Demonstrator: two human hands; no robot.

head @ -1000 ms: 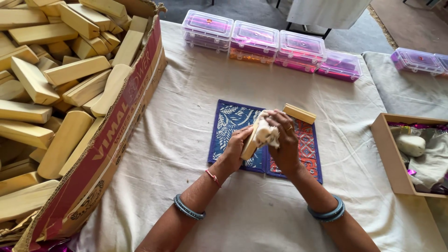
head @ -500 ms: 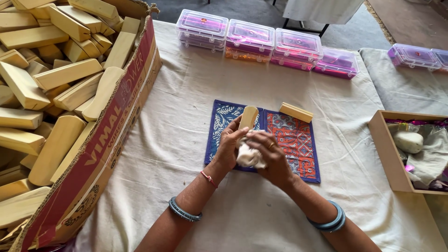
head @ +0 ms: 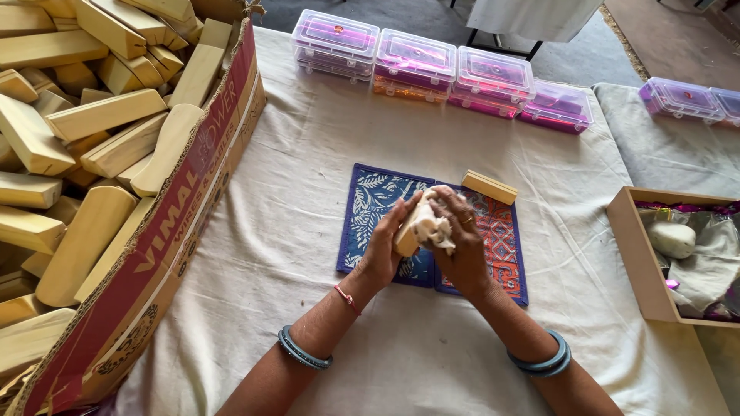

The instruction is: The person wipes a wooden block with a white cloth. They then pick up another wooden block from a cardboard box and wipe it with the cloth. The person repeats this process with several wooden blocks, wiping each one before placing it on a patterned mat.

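Observation:
My left hand [head: 385, 245] grips a pale wooden block [head: 408, 236] from its left side, above a blue patterned mat [head: 371, 206]. My right hand [head: 461, 243] presses a crumpled white cloth [head: 433, 226] against the block's upper end. Most of the block is hidden between the two hands. A second wooden block [head: 489, 187] lies on the far edge of the red patterned mat [head: 502, 240], apart from my hands.
A big cardboard box [head: 166, 223] heaped with wooden blocks fills the left. Several clear lidded plastic boxes [head: 439, 73] line the far edge of the cream tablecloth [head: 308, 177]. A wooden tray [head: 638, 254] with cloth and a pale lump stands at the right.
My right hand with the cloth slid down the block toward me, then back up to its far end. The block is now tilted and mostly covered again.

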